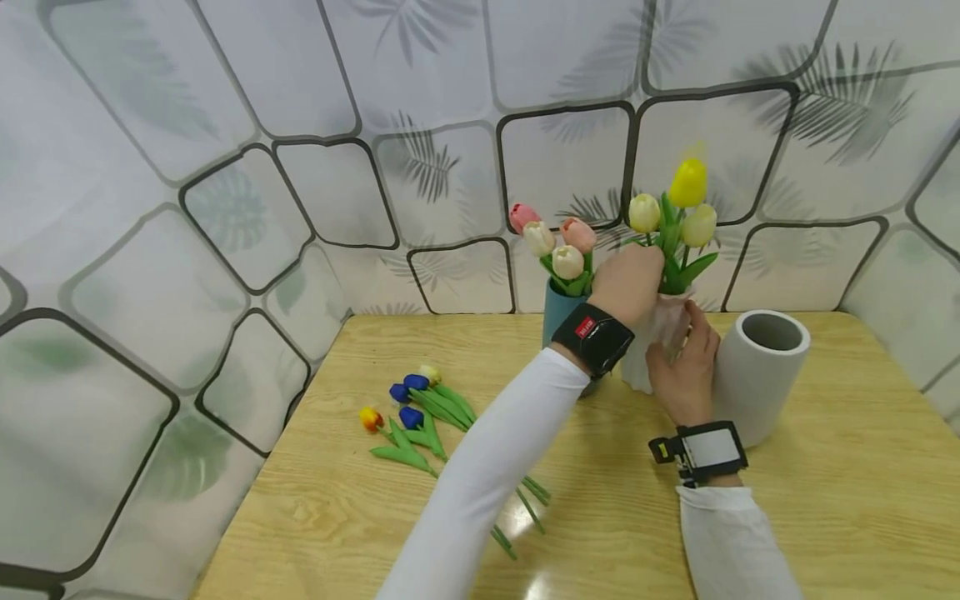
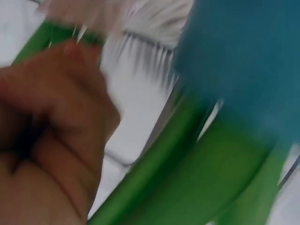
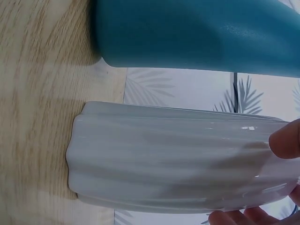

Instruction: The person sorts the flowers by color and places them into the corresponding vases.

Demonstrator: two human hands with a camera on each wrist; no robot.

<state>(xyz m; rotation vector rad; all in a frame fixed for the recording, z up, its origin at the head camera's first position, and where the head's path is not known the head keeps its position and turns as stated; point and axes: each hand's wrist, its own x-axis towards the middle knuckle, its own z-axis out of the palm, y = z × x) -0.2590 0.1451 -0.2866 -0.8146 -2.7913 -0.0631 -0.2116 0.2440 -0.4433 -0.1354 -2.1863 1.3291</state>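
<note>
Pale yellow and bright yellow tulips stand in a white fluted vase on the table. My left hand is at the vase's mouth; its fingers are curled around the tulip stems there, in the left wrist view blurred and partly hidden. With thumb and fingers on opposite sides, my right hand holds the upper part of the vase. Just left of it, partly behind my left wrist, a blue vase carries pink and white tulips.
A wide white cylindrical vase stands right beside my right hand. Several loose tulips, blue, orange-yellow and cream, lie on the wooden table at left, their stems passing under my left sleeve. A patterned curtain hangs behind.
</note>
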